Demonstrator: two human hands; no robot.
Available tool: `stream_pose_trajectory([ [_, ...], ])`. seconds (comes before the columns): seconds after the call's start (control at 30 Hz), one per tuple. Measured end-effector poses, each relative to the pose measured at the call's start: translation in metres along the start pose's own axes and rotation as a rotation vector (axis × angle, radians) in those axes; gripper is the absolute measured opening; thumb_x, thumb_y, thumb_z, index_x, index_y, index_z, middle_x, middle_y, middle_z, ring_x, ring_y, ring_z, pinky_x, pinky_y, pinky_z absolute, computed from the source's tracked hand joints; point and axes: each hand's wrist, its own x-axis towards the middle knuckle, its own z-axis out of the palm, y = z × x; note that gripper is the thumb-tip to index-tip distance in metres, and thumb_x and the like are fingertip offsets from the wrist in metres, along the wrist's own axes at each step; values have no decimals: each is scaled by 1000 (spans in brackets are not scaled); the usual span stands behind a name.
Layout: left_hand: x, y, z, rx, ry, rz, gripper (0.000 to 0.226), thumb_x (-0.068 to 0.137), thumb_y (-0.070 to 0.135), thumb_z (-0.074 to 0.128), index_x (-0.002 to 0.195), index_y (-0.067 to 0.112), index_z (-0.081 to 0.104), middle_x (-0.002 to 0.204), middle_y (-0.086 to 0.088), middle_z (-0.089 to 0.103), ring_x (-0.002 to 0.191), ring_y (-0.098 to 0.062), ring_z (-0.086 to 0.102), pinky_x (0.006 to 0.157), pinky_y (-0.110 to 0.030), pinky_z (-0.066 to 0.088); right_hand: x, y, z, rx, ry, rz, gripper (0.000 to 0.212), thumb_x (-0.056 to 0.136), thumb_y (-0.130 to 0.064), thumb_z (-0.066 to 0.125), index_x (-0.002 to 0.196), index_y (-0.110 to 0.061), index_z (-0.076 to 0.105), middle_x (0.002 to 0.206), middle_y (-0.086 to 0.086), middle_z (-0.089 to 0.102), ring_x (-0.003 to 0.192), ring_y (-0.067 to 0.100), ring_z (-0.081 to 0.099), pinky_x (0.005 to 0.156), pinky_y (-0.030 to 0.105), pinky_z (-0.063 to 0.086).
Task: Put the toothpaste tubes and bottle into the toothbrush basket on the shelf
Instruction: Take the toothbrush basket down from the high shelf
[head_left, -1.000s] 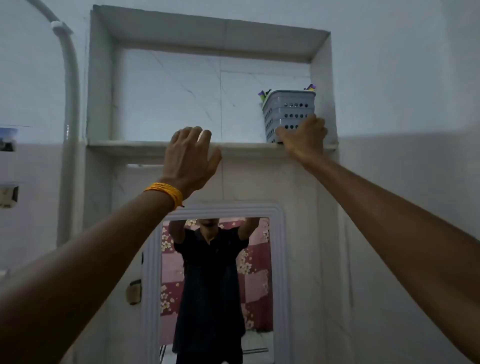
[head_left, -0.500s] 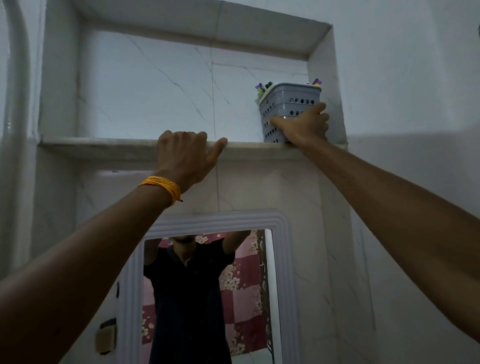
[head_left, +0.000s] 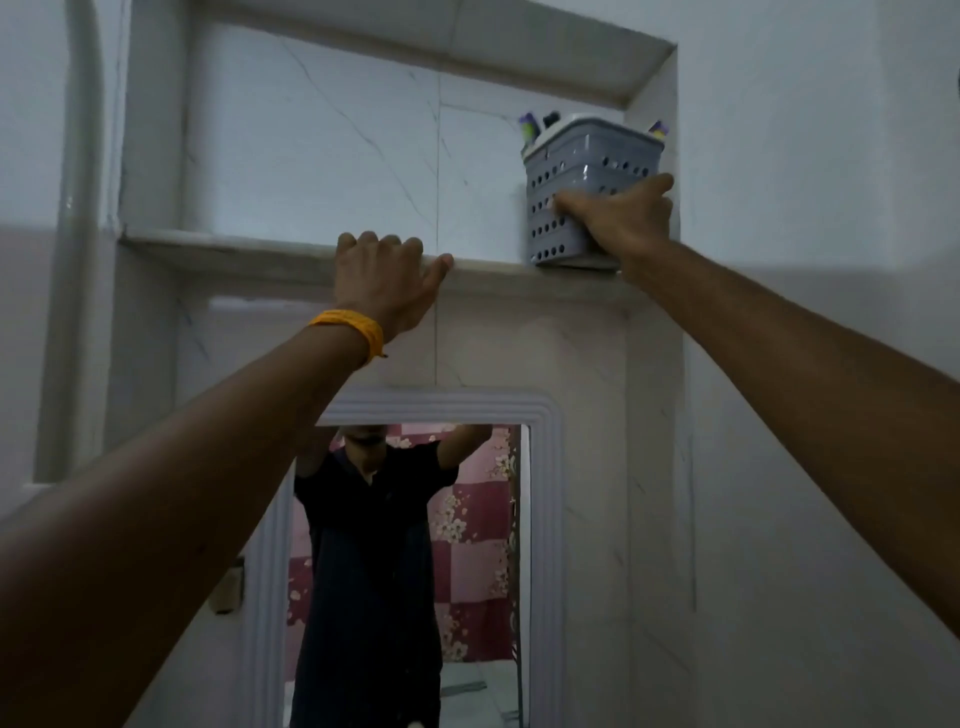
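A grey perforated toothbrush basket (head_left: 592, 161) stands at the right end of the marble shelf (head_left: 218, 247), tilted with its near bottom edge lifted. Toothbrush tips (head_left: 529, 127) stick out of its top. My right hand (head_left: 621, 215) grips the basket's front lower wall. My left hand (head_left: 382, 275), with an orange band at the wrist, rests on the shelf's front edge, fingers curled over it. No toothpaste tubes or bottle are in view.
The shelf sits in a recessed wall niche (head_left: 415, 67) high above a white-framed mirror (head_left: 545, 519), which reflects a person in a dark shirt. A white pipe (head_left: 78, 208) runs down the left wall.
My right hand has closed further around the basket and tipped it toward me. My left hand settled onto the shelf edge. The camera has moved closer and looks up.
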Motion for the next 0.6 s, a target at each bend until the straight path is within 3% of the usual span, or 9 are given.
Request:
stream_pose_trajectory([
  [0.17,-25,8,-11,-59,-54,2,55,97,54,38,120,7,55,118,-20,61,112,-39,53,105,-49,37,-34,-4,-29,65,20,-106,112,50,-55,90,138,-10,37,138,9,54,125,27,60,102,42,58],
  [0.3,-65,18,-15,-162,-5,-16,56,95,50,40,133,9,48,140,-19,49,132,-37,43,108,-50,37,-78,7,-45,99,-109,-114,107,50,-53,91,134,-12,39,136,7,55,122,24,60,97,45,61],
  [0.37,-90,24,-15,-221,-10,-23,55,95,49,39,132,10,50,135,-16,54,124,-35,49,100,-47,42,-104,23,-49,122,-131,-105,105,47,-53,92,131,-13,42,130,4,58,117,20,63,92,45,63],
  [0.47,-142,31,-13,-319,-62,-49,49,97,41,45,133,9,51,133,-15,57,122,-34,52,97,-46,43,-151,60,-52,155,-138,-84,103,51,-48,96,134,-13,45,131,2,61,116,18,64,98,39,61],
  [0.6,-233,30,-2,-363,-116,-61,33,97,34,46,122,13,53,116,-11,62,102,-31,57,85,-41,46,-229,129,-57,200,-182,-30,103,54,-37,101,136,-11,43,134,4,59,117,18,63,88,18,57],
])
